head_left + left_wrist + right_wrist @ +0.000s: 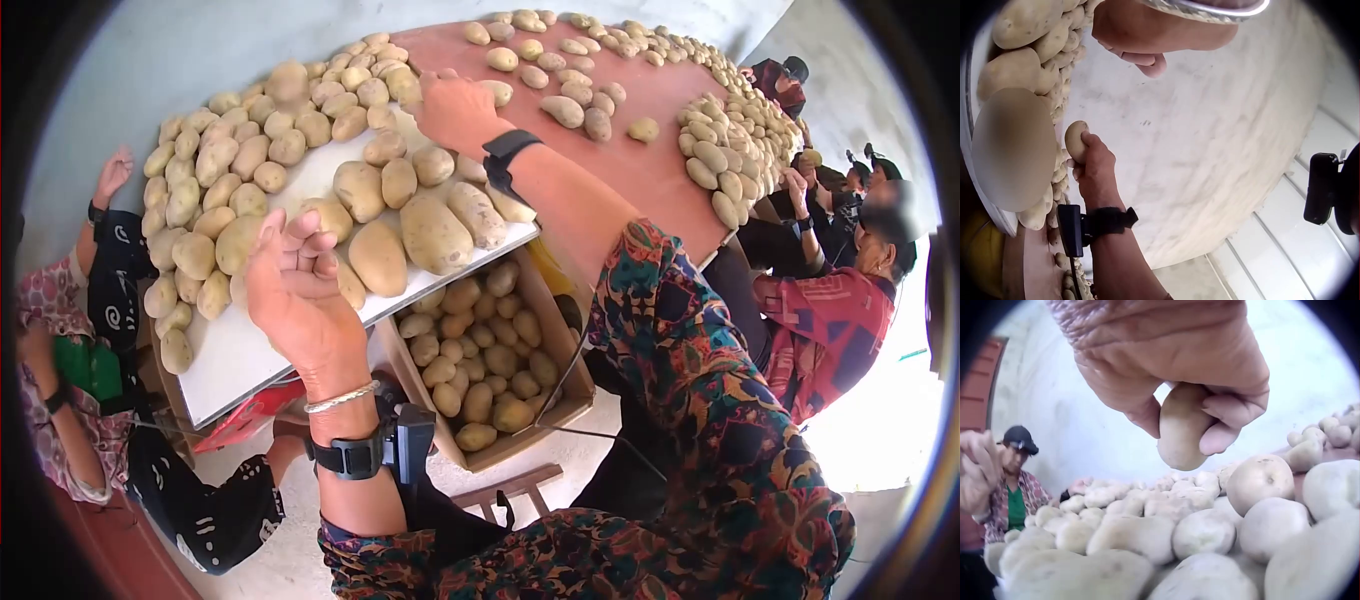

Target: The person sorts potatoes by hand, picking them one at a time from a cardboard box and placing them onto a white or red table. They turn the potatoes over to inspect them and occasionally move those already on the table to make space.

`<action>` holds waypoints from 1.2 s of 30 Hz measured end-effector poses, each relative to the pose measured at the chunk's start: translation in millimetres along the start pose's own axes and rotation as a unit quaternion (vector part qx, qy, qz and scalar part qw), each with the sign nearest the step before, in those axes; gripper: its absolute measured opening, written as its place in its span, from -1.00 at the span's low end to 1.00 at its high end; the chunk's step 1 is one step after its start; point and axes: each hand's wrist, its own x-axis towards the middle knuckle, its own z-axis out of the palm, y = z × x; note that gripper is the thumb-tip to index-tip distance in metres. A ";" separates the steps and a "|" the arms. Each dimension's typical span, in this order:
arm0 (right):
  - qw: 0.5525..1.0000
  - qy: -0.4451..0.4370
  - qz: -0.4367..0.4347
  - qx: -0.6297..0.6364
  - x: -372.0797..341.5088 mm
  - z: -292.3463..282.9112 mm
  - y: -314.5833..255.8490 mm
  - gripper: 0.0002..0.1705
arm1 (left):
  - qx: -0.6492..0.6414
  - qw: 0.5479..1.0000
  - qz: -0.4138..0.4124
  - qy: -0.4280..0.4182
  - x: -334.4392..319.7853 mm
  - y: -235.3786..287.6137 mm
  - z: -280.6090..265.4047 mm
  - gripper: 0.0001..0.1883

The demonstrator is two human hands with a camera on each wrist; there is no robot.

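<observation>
My right hand (458, 112) reaches over the far part of the white tabletop (225, 375). In the right wrist view its thumb and fingers pinch a potato (1183, 428) and hold it above the pile. The left wrist view also shows this potato (1076, 142) raised in the right hand. My left hand (305, 295) is held up over the near part of the tabletop, fingers loosely bent and nothing in them. Close by lie several large potatoes (436, 233), and a heap of smaller potatoes (215, 158) spreads along the wall side.
Below the table edge stands a cardboard box (545, 425) filled with potatoes. A red-brown tabletop (640, 170) adjoins the white one, with scattered potatoes and a large heap on its right. One person (75, 370) sits at the left; other people (830, 310) are at the right.
</observation>
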 end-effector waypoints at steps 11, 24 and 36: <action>0.856 -0.290 -0.007 0.427 -151.7 -145.4 -0.8 -0.64 | -0.006 0.999 0.050 0.004 9.0 5.6 -0.8 -0.62; 0.833 -0.522 -0.004 0.181 -322.4 32.0 -8.9 -0.55 | -0.006 0.994 0.073 -0.076 37.8 14.7 -24.1 -0.62; 0.828 -0.534 -0.156 0.072 -295.6 64.0 -70.6 -0.31 | 0.027 0.992 0.081 -0.092 40.3 21.6 -28.7 -0.63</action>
